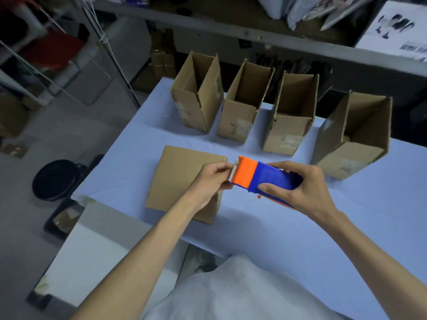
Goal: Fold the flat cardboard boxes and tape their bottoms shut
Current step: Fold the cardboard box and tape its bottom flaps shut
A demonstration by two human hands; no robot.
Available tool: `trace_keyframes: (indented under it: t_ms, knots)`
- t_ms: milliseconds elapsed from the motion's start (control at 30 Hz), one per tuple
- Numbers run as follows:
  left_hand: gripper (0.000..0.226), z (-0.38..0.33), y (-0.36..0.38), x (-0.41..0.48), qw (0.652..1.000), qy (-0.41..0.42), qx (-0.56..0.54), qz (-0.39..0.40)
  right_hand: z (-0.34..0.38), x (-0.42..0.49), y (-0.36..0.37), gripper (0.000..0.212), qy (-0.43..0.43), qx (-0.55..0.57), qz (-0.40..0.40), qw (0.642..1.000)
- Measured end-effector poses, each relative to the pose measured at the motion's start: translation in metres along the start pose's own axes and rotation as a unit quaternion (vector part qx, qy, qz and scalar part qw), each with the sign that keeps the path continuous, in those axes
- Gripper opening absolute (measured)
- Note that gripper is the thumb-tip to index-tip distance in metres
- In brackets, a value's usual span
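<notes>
A blue and orange tape dispenser (261, 175) is held above the table in my right hand (298, 185), whose fingers and thumb wrap round its blue body. My left hand (212, 181) pinches the tape end at the dispenser's toothed orange front. Under my left hand lies a cardboard box (178, 179), its flat brown face up. Several folded cardboard boxes (198, 98) stand open-topped in a row at the back of the table.
The table (346, 227) has a pale blue cover. A metal shelf (231, 35) with bags and papers runs behind the boxes. On the floor to the left sit a black round object (55, 179) and more cardboard (13, 116).
</notes>
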State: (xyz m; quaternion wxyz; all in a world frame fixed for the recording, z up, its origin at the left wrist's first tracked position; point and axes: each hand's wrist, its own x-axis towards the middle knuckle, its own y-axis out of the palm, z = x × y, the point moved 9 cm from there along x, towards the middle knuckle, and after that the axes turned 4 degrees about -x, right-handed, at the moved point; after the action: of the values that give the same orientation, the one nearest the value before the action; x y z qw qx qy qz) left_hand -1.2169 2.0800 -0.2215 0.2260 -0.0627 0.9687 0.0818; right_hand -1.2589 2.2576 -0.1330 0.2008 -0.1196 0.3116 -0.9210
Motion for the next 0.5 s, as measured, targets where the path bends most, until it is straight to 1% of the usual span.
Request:
trace_keyframes:
  t_ms: [67, 167, 200, 267, 367, 433, 500]
  knots:
    - [0.018, -0.004, -0.004, -0.003, 1.000, 0.007, 0.018, -0.020, 0.000, 0.002, 0.001, 0.050, 0.000, -0.007, 0.015, 1.000]
    - [0.017, -0.006, -0.012, -0.005, 0.998, 0.005, 0.043, -0.041, -0.002, 0.002, 0.012, 0.068, -0.007, -0.045, 0.072, 0.996]
    - [0.018, -0.005, -0.014, -0.006, 0.997, -0.001, 0.054, -0.046, -0.001, 0.001, 0.017, 0.070, -0.018, -0.069, 0.090, 0.993]
    - [0.020, -0.003, -0.020, -0.009, 0.995, -0.013, 0.080, -0.052, 0.000, 0.001, 0.024, 0.064, -0.037, -0.103, 0.104, 0.989]
    - [0.018, 0.004, -0.026, -0.011, 0.992, -0.038, 0.098, -0.068, 0.001, 0.003, 0.030, 0.053, -0.057, -0.130, 0.098, 0.985]
    - [0.015, 0.006, -0.032, -0.013, 0.987, -0.050, 0.123, -0.091, 0.002, 0.003, 0.035, 0.053, -0.073, -0.147, 0.104, 0.981]
    - [0.013, 0.003, -0.040, -0.014, 0.979, -0.042, 0.152, -0.127, 0.001, 0.002, 0.040, 0.055, -0.077, -0.149, 0.114, 0.979]
